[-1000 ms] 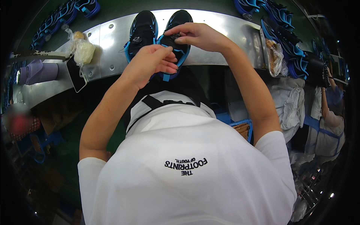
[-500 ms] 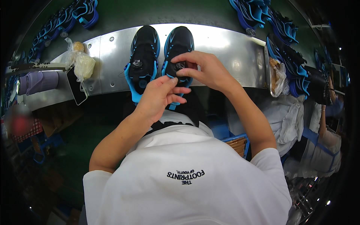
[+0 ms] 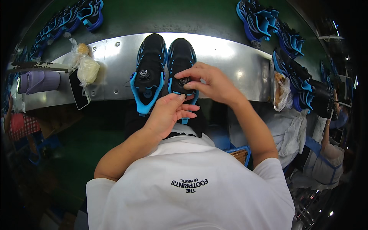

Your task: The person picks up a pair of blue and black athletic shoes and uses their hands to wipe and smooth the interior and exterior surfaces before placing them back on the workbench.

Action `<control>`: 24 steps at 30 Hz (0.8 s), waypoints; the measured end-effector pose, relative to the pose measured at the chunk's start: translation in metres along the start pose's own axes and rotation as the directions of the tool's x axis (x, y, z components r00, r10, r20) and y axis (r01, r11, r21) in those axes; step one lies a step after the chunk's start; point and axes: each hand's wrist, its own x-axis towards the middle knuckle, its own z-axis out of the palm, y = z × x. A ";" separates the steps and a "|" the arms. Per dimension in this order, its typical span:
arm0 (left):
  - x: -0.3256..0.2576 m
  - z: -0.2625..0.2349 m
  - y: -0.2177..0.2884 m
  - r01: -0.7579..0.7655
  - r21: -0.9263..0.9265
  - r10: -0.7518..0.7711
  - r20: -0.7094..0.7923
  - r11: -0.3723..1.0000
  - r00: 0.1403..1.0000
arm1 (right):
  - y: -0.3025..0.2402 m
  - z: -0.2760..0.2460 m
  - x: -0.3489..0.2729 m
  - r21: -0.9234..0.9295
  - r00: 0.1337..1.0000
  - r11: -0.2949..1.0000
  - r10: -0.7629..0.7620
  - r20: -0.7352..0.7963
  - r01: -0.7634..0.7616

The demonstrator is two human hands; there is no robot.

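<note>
Two black sports shoes with blue trim lie side by side on a metal ledge, toes pointing away from me. On the right shoe (image 3: 181, 53), my right hand (image 3: 212, 82) curls its thumb and forefinger around the round lacing dial (image 3: 184, 81), partly covering it. My left hand (image 3: 166, 115) pinches with thumb and forefinger at the edge of that shoe's tongue; its other fingers are loosely bent, and the fingertips hide what lies between them. Nobody touches the left shoe (image 3: 152, 50), whose dial (image 3: 144, 74) is fully visible and whose blue-lined opening faces me.
Beside the metal ledge (image 3: 115, 73), more such shoes (image 3: 264, 23) stand on the green belt (image 3: 184, 21), left and right. On the left are a purple rolled item (image 3: 40, 82), a phone (image 3: 79, 90) and a bagged food item (image 3: 87, 69). A tray (image 3: 276, 96) holds a plastic bag at right.
The whole view has shifted a little, so the shoes and ledge sit lower in the picture. Both hands stay at the right shoe, with the fingers nearly unchanged.
</note>
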 end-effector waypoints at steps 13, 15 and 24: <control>0.003 -0.005 -0.008 -0.009 -0.040 0.008 -0.023 0.999 1.000 | 0.000 0.028 -0.009 -0.210 0.964 0.978 -0.068 -0.257 0.013; 0.003 -0.007 -0.008 0.005 -0.049 -0.006 -0.009 0.999 1.000 | -0.003 0.032 -0.012 -0.218 0.948 0.976 -0.051 -0.315 -0.020; 0.002 0.001 -0.007 -0.006 -0.014 0.005 -0.042 1.000 0.999 | 0.007 0.002 0.002 -0.005 0.983 0.983 -0.181 0.042 0.181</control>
